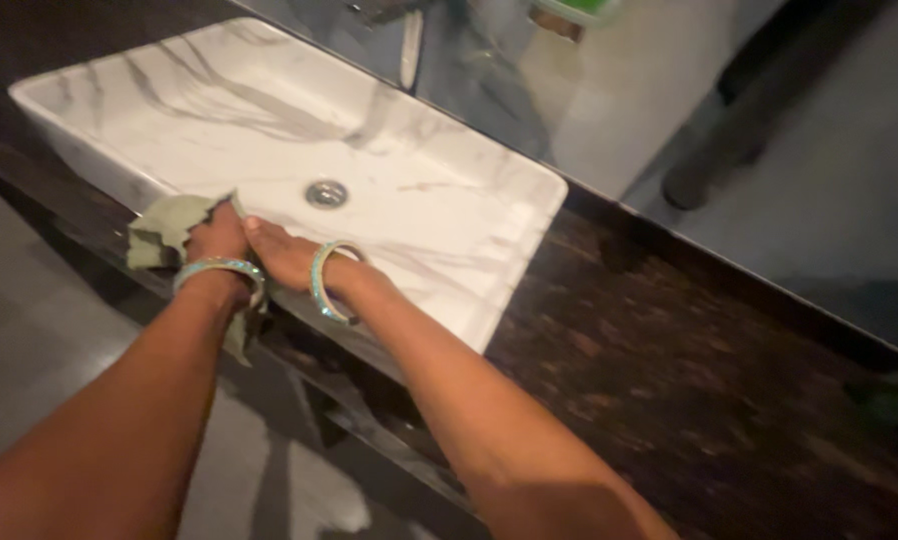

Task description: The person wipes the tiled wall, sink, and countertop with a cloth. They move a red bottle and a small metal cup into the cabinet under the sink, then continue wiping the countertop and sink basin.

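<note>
While your left hand [219, 240] grips green cloth [169, 228] on marble sink [449, 215] near rim, right hand [284, 255] lies flat, released, touching left.

sink [449, 215]: glossy marble | cloth [169, 228]: matt fabric | counter [669, 380]: polished stone

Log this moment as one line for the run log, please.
left hand: pressing green cloth on sink rim | right hand: resting on rim beside it | drain: uncovered

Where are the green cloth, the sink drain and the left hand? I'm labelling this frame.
green cloth [164, 228], head view, on its crumpled middle.
sink drain [326, 193], head view, on the metal centre.
left hand [219, 238], head view, on its back.
</note>
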